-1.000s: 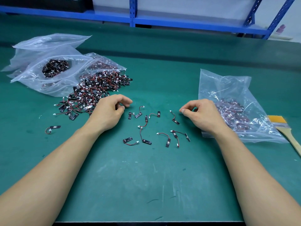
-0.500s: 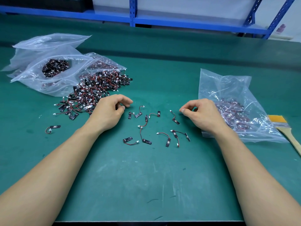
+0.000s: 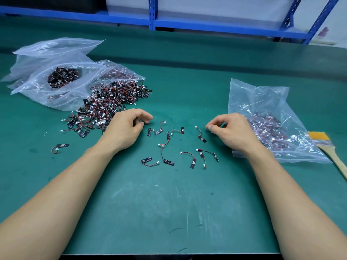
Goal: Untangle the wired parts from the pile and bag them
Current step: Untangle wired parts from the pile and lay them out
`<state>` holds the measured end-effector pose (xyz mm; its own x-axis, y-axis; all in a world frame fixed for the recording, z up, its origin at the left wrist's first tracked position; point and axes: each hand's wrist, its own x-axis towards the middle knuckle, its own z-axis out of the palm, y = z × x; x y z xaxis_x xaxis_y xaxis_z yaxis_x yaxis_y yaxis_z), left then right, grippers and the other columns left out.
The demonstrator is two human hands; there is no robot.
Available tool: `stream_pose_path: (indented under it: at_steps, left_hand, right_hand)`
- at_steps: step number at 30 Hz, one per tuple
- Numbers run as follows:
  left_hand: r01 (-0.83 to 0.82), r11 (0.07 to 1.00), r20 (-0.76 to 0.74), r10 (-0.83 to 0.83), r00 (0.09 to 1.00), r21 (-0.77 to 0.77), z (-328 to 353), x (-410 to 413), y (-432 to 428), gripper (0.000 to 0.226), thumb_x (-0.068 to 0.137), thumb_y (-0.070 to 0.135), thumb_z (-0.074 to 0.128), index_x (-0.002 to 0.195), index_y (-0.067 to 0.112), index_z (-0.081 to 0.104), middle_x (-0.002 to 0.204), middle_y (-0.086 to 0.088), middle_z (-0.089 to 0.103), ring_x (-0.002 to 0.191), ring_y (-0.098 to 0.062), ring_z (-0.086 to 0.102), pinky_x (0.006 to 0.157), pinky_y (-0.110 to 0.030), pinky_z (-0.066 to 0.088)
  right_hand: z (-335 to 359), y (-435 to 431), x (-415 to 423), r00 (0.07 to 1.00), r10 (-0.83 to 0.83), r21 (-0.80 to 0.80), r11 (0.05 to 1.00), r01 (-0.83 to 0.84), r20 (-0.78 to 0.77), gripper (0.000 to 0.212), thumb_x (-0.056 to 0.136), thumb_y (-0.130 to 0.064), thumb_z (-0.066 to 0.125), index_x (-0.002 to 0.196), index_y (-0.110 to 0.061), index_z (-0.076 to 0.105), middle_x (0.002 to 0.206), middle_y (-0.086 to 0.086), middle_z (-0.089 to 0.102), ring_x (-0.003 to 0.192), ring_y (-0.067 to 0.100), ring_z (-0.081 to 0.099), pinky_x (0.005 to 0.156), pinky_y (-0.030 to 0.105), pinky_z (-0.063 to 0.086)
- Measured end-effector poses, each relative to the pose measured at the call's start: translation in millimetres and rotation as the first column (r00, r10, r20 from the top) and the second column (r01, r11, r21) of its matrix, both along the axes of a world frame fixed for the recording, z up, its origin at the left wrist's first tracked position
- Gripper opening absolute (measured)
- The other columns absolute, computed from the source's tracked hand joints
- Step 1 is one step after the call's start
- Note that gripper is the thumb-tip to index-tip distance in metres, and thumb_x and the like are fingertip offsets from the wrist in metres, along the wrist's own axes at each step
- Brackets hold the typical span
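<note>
A tangled pile of small black parts with red wires and white plugs [image 3: 110, 104] lies on the green mat at the left. Several separated wired parts [image 3: 169, 145] are spread out in the middle between my hands. My left hand [image 3: 125, 128] rests on the mat at the pile's near right edge, fingers loosely curled, with nothing visible in it. My right hand [image 3: 232, 130] rests beside the clear bag [image 3: 262, 102] that holds bagged parts, fingers also loosely curled and empty. One stray part [image 3: 60, 146] lies alone at the left.
Clear plastic bags [image 3: 56, 79] with more parts lie at the far left behind the pile. A wooden brush with yellow bristles [image 3: 330, 152] lies at the right edge. Blue shelving [image 3: 152, 14] runs along the back. The mat's front edge [image 3: 169, 254] is close to me.
</note>
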<state>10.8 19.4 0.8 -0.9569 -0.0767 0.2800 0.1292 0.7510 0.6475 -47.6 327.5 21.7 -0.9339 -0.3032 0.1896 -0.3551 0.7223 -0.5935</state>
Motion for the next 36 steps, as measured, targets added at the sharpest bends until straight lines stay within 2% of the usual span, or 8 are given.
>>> stream_pose_path:
  at_steps: [6, 13, 17, 25, 27, 30, 33, 36]
  left_hand:
    - [-0.001, 1.000, 0.004, 0.001, 1.000, -0.009, 2.0, 0.7, 0.8, 0.037, 0.090, -0.005, 0.055, 0.105, 0.024, 0.073, 0.091, 0.020, 0.068, 0.072, 0.004, 0.056, 0.070, -0.001, 0.035]
    - [-0.001, 1.000, 0.006, 0.001, 1.000, -0.005, 2.7, 1.3, 0.9, 0.037, 0.091, -0.005, 0.055, 0.105, 0.024, 0.073, 0.090, 0.020, 0.068, 0.072, 0.004, 0.055, 0.070, -0.001, 0.036]
    - [-0.001, 1.000, 0.012, 0.001, 1.000, -0.013, 2.5, 2.0, 1.2, 0.037, 0.091, -0.004, 0.055, 0.105, 0.025, 0.073, 0.091, 0.020, 0.068, 0.076, 0.000, 0.057, 0.071, -0.002, 0.036]
    - [0.002, 1.000, 0.020, -0.002, 1.000, -0.003, 5.3, 4.2, 2.3, 0.037, 0.092, -0.005, 0.053, 0.106, 0.023, 0.073, 0.093, 0.014, 0.069, 0.079, 0.015, 0.055, 0.073, -0.001, 0.035]
    - [0.003, 1.000, 0.033, -0.003, 0.999, -0.002, 6.2, 5.0, 2.9, 0.036, 0.093, -0.004, 0.052, 0.107, 0.022, 0.073, 0.096, 0.011, 0.070, 0.084, 0.010, 0.057, 0.078, -0.009, 0.038]
    - [0.010, 1.000, 0.045, -0.011, 0.999, 0.014, 8.1, 6.3, 3.4, 0.036, 0.095, -0.004, 0.050, 0.109, 0.019, 0.073, 0.100, 0.007, 0.071, 0.095, -0.007, 0.061, 0.086, -0.018, 0.041]
    - [0.042, 0.999, 0.054, -0.042, 0.998, 0.002, 8.8, 8.4, 4.6, 0.036, 0.096, -0.005, 0.048, 0.111, 0.017, 0.072, 0.102, 0.005, 0.069, 0.100, -0.011, 0.059, 0.086, -0.008, 0.038]
    - [0.047, 0.999, 0.056, -0.047, 0.997, 0.001, 9.7, 8.6, 4.8, 0.035, 0.096, -0.004, 0.049, 0.111, 0.018, 0.072, 0.102, 0.006, 0.069, 0.097, -0.008, 0.058, 0.081, 0.000, 0.034]
  right_hand:
    - [-1.1, -0.6, -0.2, 1.000, -0.007, -0.020, 1.000, 0.007, 0.003, 0.023, 0.087, -0.025, 0.070, 0.067, -0.036, 0.071, 0.060, -0.032, 0.060, 0.055, -0.003, 0.052, 0.052, 0.008, 0.038]
    - [-1.1, -0.7, -0.2, 1.000, -0.004, -0.013, 1.000, 0.004, 0.005, 0.020, 0.087, -0.025, 0.070, 0.070, -0.034, 0.073, 0.060, -0.032, 0.060, 0.054, -0.003, 0.052, 0.052, 0.008, 0.039]
    - [-0.4, -0.5, 0.3, 1.000, 0.004, -0.006, 1.000, -0.004, -0.003, 0.021, 0.087, -0.025, 0.070, 0.069, -0.036, 0.072, 0.064, -0.033, 0.062, 0.059, -0.005, 0.054, 0.053, 0.006, 0.038]
    - [0.0, -0.4, 0.6, 1.000, 0.006, 0.007, 1.000, -0.006, -0.007, 0.024, 0.087, -0.026, 0.070, 0.066, -0.039, 0.070, 0.067, -0.032, 0.063, 0.062, -0.007, 0.055, 0.055, 0.004, 0.038]
    - [-0.6, -0.7, 0.3, 1.000, 0.008, 0.010, 1.000, -0.008, -0.002, 0.023, 0.087, -0.026, 0.070, 0.067, -0.039, 0.070, 0.066, -0.032, 0.062, 0.061, -0.007, 0.055, 0.055, 0.005, 0.038]
    - [-1.0, -0.6, 0.7, 1.000, 0.009, 0.012, 1.000, -0.009, -0.003, 0.021, 0.087, -0.026, 0.070, 0.069, -0.037, 0.072, 0.065, -0.031, 0.062, 0.060, -0.007, 0.054, 0.055, 0.005, 0.037]
    - [-0.4, -0.3, 1.1, 1.000, 0.013, 0.008, 1.000, -0.013, -0.009, 0.021, 0.087, -0.024, 0.069, 0.069, -0.035, 0.072, 0.067, -0.029, 0.063, 0.062, -0.008, 0.055, 0.056, 0.004, 0.037]
    - [-0.2, -0.4, 1.1, 1.000, 0.012, 0.011, 1.000, -0.011, -0.010, 0.021, 0.086, -0.025, 0.069, 0.068, -0.035, 0.072, 0.070, -0.029, 0.064, 0.064, -0.008, 0.055, 0.057, 0.004, 0.038]
